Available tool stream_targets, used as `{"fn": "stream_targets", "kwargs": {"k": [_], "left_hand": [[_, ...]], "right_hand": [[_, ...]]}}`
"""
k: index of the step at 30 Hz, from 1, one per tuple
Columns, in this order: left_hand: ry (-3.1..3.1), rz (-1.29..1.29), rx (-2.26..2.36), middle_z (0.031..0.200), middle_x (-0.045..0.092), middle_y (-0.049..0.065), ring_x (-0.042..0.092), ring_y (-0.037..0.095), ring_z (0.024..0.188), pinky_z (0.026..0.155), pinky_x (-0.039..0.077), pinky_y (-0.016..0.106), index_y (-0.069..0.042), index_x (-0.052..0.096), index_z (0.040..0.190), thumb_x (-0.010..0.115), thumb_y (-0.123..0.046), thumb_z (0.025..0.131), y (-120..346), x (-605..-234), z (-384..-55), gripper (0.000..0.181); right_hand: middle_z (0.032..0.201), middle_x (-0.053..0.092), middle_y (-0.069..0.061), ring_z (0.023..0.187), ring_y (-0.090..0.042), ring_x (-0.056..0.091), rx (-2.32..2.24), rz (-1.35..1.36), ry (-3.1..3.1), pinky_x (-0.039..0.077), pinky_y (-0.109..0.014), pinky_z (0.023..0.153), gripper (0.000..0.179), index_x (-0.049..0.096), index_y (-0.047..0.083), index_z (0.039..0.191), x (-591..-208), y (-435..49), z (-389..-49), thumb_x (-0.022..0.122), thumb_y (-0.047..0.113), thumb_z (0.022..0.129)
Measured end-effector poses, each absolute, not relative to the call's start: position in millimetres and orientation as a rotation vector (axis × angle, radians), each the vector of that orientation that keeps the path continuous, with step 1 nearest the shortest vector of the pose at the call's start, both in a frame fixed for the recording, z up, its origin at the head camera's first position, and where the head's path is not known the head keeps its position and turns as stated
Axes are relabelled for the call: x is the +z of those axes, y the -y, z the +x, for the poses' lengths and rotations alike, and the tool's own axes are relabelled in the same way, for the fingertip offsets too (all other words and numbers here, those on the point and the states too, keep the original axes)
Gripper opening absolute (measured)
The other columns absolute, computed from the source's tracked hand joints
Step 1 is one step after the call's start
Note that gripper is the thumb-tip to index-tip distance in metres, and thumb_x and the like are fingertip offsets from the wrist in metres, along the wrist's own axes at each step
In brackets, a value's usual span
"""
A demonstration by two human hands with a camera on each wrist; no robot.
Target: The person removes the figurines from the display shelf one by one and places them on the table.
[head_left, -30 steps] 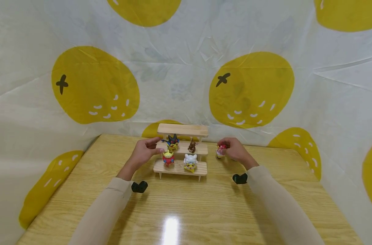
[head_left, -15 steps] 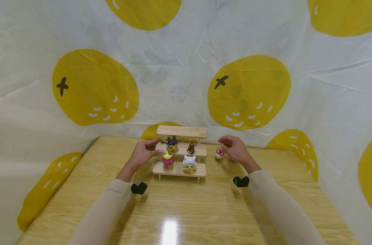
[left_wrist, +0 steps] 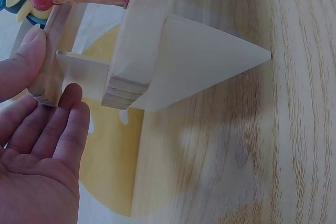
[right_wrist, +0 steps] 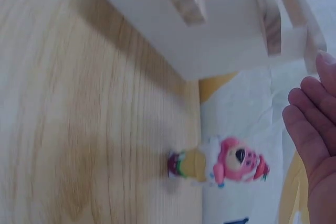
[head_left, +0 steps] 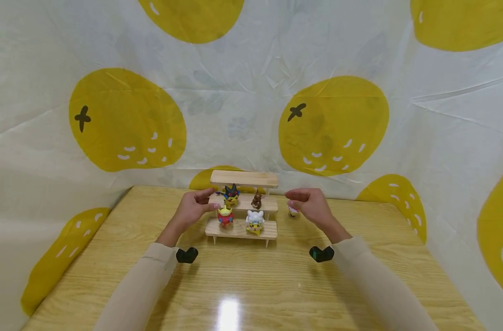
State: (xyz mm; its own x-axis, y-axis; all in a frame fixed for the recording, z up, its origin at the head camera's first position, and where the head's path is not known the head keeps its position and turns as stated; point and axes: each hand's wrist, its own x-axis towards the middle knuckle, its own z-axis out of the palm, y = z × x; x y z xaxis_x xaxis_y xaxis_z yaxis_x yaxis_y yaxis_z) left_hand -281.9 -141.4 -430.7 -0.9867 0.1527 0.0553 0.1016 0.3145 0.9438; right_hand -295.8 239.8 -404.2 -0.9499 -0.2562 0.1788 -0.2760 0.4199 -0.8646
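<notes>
A three-tier wooden display stand (head_left: 245, 177) stands toward the back of the table. My left hand (head_left: 193, 205) grips the left end of its middle board, thumb on one face and fingers on the other. On that board are a black-eared figurine (head_left: 231, 195) and a small brown one (head_left: 257, 201). A red figurine (head_left: 225, 217) and a white-hatted one (head_left: 255, 222) stand on the lowest board. My right hand (head_left: 313, 207), fingers extended, hovers right of the stand, holding nothing. Beneath it a pink bear figurine (right_wrist: 239, 161) stands upright on the table.
A cloth backdrop (head_left: 235, 115) with yellow fruit prints hangs behind the wooden table (head_left: 251, 285). Part of a dark blue object (right_wrist: 239, 221) shows at the bottom of the right wrist view. The stand's top board bears no figurine.
My right hand has let go of the pink bear figurine and moved slightly left over it, toward the stand. The left hand stays at the stand's left end.
</notes>
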Motion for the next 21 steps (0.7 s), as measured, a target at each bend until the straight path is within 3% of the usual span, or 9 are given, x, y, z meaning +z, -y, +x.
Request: {"fn": "stream_targets", "kwargs": {"k": [4, 7, 12, 21], "left_hand": [[-2.509, 0.239, 1.8, 0.163, 0.046, 0.014, 0.046, 0.037, 0.15, 0.12, 0.045, 0.05, -0.008, 0.051, 0.155, 0.076, -0.019, 0.098, 142, -431, -282, 0.063], [-2.513, 0.235, 1.798, 0.163, 0.046, 0.013, 0.046, 0.036, 0.15, 0.12, 0.045, 0.049, -0.008, 0.052, 0.154, 0.075, -0.019, 0.098, 142, -431, -282, 0.062], [-2.511, 0.228, 1.792, 0.163, 0.047, 0.013, 0.046, 0.036, 0.15, 0.119, 0.045, 0.049, -0.008, 0.051, 0.155, 0.076, -0.019, 0.097, 142, -429, -281, 0.063], [-2.489, 0.286, 1.822, 0.163, 0.046, 0.016, 0.045, 0.039, 0.15, 0.12, 0.044, 0.05, -0.003, 0.048, 0.155, 0.074, -0.016, 0.098, 143, -431, -282, 0.064]], "right_hand": [[0.129, 0.072, -0.024, 0.116, -0.033, 0.073, 1.67, 0.495, 2.613, 0.063, -0.027, 0.091, 0.032, 0.072, -0.004, 0.129, -401, -230, -289, 0.07, 0.008, 0.1], [0.133, 0.07, -0.026, 0.122, -0.039, 0.07, 1.706, 0.482, 2.603, 0.062, -0.034, 0.097, 0.034, 0.069, -0.005, 0.132, -400, -223, -285, 0.07, 0.008, 0.1], [0.134, 0.07, -0.024, 0.122, -0.038, 0.069, 1.713, 0.453, 2.61, 0.06, -0.044, 0.102, 0.037, 0.068, -0.003, 0.134, -398, -212, -281, 0.071, 0.011, 0.1], [0.134, 0.07, -0.024, 0.122, -0.036, 0.07, 1.791, 0.432, 2.568, 0.059, -0.044, 0.104, 0.035, 0.07, 0.0, 0.133, -393, -183, -276, 0.072, 0.01, 0.099]]}}
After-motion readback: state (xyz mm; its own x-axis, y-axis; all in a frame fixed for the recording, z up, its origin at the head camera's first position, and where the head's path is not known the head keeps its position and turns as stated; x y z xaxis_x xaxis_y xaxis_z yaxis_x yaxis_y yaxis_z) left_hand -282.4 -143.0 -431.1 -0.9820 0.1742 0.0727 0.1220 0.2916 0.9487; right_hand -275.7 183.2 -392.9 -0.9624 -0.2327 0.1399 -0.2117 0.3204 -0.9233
